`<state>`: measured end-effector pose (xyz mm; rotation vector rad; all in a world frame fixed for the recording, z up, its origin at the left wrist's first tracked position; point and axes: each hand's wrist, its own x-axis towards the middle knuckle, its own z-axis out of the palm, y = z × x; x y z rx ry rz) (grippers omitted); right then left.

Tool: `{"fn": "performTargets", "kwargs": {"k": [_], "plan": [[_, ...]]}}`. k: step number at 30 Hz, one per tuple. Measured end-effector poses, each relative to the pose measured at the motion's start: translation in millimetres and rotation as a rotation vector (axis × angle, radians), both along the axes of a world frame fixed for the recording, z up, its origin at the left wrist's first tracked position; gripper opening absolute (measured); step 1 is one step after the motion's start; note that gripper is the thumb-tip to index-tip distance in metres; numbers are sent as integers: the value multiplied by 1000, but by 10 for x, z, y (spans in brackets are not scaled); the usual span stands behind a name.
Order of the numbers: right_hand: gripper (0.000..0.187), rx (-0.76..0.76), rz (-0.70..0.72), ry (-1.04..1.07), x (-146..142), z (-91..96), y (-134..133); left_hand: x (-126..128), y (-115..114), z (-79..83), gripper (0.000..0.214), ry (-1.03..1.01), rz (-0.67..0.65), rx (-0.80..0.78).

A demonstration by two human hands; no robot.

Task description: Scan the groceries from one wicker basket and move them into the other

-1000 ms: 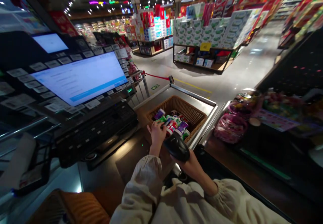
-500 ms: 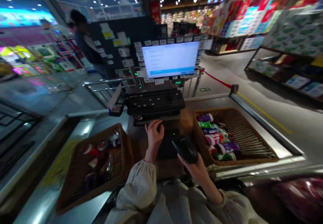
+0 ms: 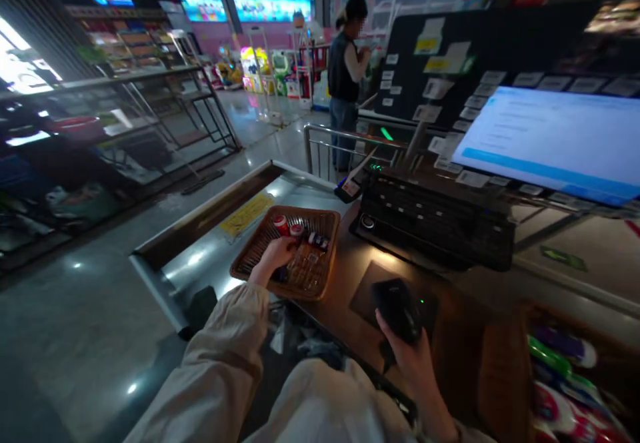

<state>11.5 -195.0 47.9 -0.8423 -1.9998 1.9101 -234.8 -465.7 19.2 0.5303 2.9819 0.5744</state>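
My left hand [image 3: 274, 255] rests down inside a woven wicker basket [image 3: 320, 220], among small goods. I cannot tell whether its fingers grip anything. Two red-topped cans [image 3: 289, 227] and a small packet [image 3: 318, 240] lie near it in that basket. My right hand [image 3: 406, 356] grips a black handheld barcode scanner [image 3: 397, 310] above the dark counter, near a scanning pad [image 3: 373, 290]. A second wicker basket [image 3: 505, 370] full of colourful bottles [image 3: 560, 390] sits at the lower right, cut off by the frame.
A black keyboard [image 3: 433, 223] and a bright monitor [image 3: 545, 140] stand beyond the pad. A steel counter [image 3: 200, 263] holds the left basket. Behind a metal railing [image 3: 340, 140], a person [image 3: 345, 76] stands on the shop floor.
The view has swung left. My left hand has moved from the counter near the keyboard into the left basket. My right hand still holds the scanner, now lower and nearer the pad.
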Motion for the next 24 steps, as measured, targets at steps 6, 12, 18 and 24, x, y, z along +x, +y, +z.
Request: {"fn": "performTargets", "kwargs": {"k": [6,12,18,24], "plan": [[49,18,4,-115,-29,-221,-80,-117,-320,-327,8,-320,-64,-268],[54,13,-87,-167,83,-444,-189,-274,-209,-581,10,-368,-74,-323],[57,6,-160,-204,211,-483,-179,-354,-354,-297,21,-245,-110,-145],[47,12,-204,-65,276,-466,-293,70,220,170,44,-212,70,835]]}}
